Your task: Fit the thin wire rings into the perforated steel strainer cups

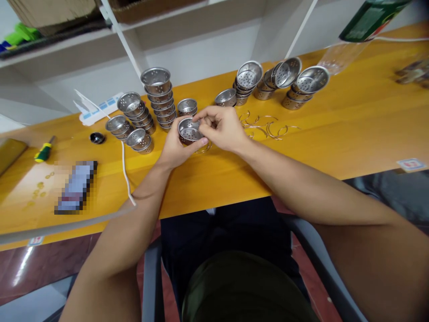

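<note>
My left hand (pixel 177 147) is wrapped round a small perforated metal cup (pixel 190 130), thumb along its near side and the open top facing me. At the cup's right rim is my right hand (pixel 224 127), its fingers curled in a pinch; what they hold, if anything, is hidden. Thin wire rings (pixel 268 127) lie loose on the table to the right, and a few more show beneath the hands. Just behind the held cup stands another perforated cup (pixel 187 107). A tall stack of such cups (pixel 161 98) rises to its left.
More stacked cups (pixel 136 109) stand at left, others (pixel 248 80) at back right beside a clear bottle (pixel 345 56). On the left lie a phone (pixel 77 188), a screwdriver (pixel 44 151), a dark round cap (pixel 97 137) and a power strip (pixel 100 109). A white cable (pixel 124 167) crosses near my left forearm.
</note>
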A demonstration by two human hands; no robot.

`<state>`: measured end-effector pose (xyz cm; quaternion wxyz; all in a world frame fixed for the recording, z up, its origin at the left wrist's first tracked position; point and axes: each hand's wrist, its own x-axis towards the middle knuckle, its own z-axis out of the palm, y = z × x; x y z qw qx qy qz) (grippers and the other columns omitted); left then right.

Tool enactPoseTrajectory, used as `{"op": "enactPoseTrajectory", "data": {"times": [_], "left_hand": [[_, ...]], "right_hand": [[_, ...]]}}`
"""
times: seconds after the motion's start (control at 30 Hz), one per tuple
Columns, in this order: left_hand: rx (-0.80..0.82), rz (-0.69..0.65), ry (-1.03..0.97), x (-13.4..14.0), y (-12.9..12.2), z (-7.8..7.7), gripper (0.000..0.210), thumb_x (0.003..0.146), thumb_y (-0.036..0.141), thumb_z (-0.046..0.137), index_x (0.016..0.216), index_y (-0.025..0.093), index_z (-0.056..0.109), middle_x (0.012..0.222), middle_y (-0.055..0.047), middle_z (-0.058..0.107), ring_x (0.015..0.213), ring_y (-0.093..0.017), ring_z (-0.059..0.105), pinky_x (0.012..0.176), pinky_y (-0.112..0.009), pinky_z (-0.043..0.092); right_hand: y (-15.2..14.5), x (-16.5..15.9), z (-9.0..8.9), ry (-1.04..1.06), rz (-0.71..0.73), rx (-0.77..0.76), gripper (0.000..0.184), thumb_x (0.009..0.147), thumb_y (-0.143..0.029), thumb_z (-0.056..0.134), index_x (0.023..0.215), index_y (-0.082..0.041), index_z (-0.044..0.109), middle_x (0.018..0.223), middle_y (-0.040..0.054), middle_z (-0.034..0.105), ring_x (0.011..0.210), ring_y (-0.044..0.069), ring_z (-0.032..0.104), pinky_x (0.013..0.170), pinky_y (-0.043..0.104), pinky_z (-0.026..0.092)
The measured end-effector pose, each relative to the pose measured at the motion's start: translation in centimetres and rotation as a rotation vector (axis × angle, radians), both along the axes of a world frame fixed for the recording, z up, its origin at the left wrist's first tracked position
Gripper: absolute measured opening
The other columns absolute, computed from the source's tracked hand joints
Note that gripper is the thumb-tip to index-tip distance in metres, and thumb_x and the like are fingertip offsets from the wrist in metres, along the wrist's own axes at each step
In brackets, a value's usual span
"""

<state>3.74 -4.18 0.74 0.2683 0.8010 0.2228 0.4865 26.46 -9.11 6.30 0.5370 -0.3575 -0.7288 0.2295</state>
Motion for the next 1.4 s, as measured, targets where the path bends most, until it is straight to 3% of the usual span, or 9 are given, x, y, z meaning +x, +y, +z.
{"op": "enactPoseTrajectory", "data": {"times": [0.2, 0.33, 0.43, 0.53, 0.6, 0.73, 0.93, 1.4], "left_hand": [[-0.068, 0.052, -0.010, 0.4, -0.8, 0.5, 0.111, 0.084, 0.100, 0.107, 0.159, 0.027, 0.070, 0.144, -0.010, 0.088, 0.127, -0.031, 0.091, 0.110, -0.043, 0.076], [-0.090, 0.093, 0.002, 0.4, -1.2, 0.8, 0.105, 0.088, 0.101, 0.104, 0.154, 0.026, 0.073, 0.137, -0.009, 0.089, 0.120, -0.029, 0.090, 0.109, -0.045, 0.074], [-0.118, 0.072, -0.028, 0.1, -1.1, 1.2, 0.097, 0.093, 0.101, 0.099, 0.149, 0.025, 0.078, 0.135, -0.010, 0.090, 0.118, -0.029, 0.090, 0.108, -0.045, 0.074], [-0.180, 0.010, -0.037, -0.3, -0.7, 1.2, 0.093, 0.096, 0.100, 0.096, 0.147, 0.025, 0.079, 0.138, -0.012, 0.090, 0.119, -0.029, 0.090, 0.105, -0.045, 0.076], [-0.188, -0.037, -0.020, -0.4, -0.5, 0.9, 0.097, 0.094, 0.100, 0.099, 0.152, 0.026, 0.075, 0.143, -0.013, 0.090, 0.125, -0.031, 0.091, 0.108, -0.047, 0.077], [-0.092, -0.052, 0.010, -0.3, -0.3, 0.2, 0.107, 0.090, 0.097, 0.105, 0.162, 0.028, 0.065, 0.153, -0.014, 0.086, 0.136, -0.033, 0.091, 0.119, -0.050, 0.076], [-0.009, 0.022, 0.066, -0.6, -0.2, 0.2, 0.099, 0.100, 0.097, 0.096, 0.161, 0.026, 0.065, 0.151, -0.014, 0.086, 0.131, -0.031, 0.091, 0.116, -0.048, 0.077], [-0.106, 0.038, 0.078, -0.7, -0.4, 0.6, 0.108, 0.091, 0.104, 0.098, 0.158, 0.025, 0.067, 0.150, -0.015, 0.086, 0.132, -0.033, 0.090, 0.117, -0.050, 0.076]], "right_hand": [[0.4, -0.2, -0.2, 0.077, 0.091, -0.082, 0.005, 0.107, -0.026, 0.082, 0.108, -0.024, 0.077, 0.077, -0.0028, 0.054, 0.072, 0.019, 0.052, 0.068, 0.033, 0.051], [0.1, -0.1, 0.3, 0.109, 0.116, -0.111, 0.012, 0.111, -0.032, 0.085, 0.107, -0.024, 0.077, 0.078, -0.0025, 0.058, 0.069, 0.016, 0.050, 0.064, 0.032, 0.050], [0.2, 1.2, 1.3, 0.133, 0.284, -0.174, 0.029, 0.116, -0.048, 0.091, 0.109, -0.023, 0.080, 0.078, -0.0020, 0.066, 0.065, 0.014, 0.051, 0.060, 0.030, 0.047], [0.3, 2.8, 2.2, 0.096, 0.512, -0.236, 0.050, 0.108, -0.065, 0.107, 0.113, -0.021, 0.082, 0.080, -0.0010, 0.073, 0.065, 0.014, 0.060, 0.059, 0.028, 0.049], [0.4, 3.5, 2.5, 0.085, 0.576, -0.251, 0.058, 0.103, -0.070, 0.113, 0.112, -0.021, 0.082, 0.080, -0.0009, 0.075, 0.065, 0.014, 0.064, 0.061, 0.029, 0.052], [0.4, 3.3, 2.3, 0.098, 0.529, -0.241, 0.064, 0.101, -0.076, 0.113, 0.112, -0.022, 0.080, 0.076, -0.0039, 0.070, 0.062, 0.013, 0.060, 0.060, 0.029, 0.051], [0.1, 2.7, 2.1, 0.021, 0.493, -0.203, 0.058, 0.109, -0.073, 0.107, 0.112, -0.023, 0.078, 0.079, -0.0033, 0.070, 0.069, 0.015, 0.060, 0.064, 0.030, 0.050], [0.0, 2.7, 2.1, -0.053, 0.438, -0.193, 0.048, 0.111, -0.065, 0.104, 0.109, -0.025, 0.078, 0.087, -0.0005, 0.073, 0.079, 0.018, 0.064, 0.072, 0.033, 0.054]]}}
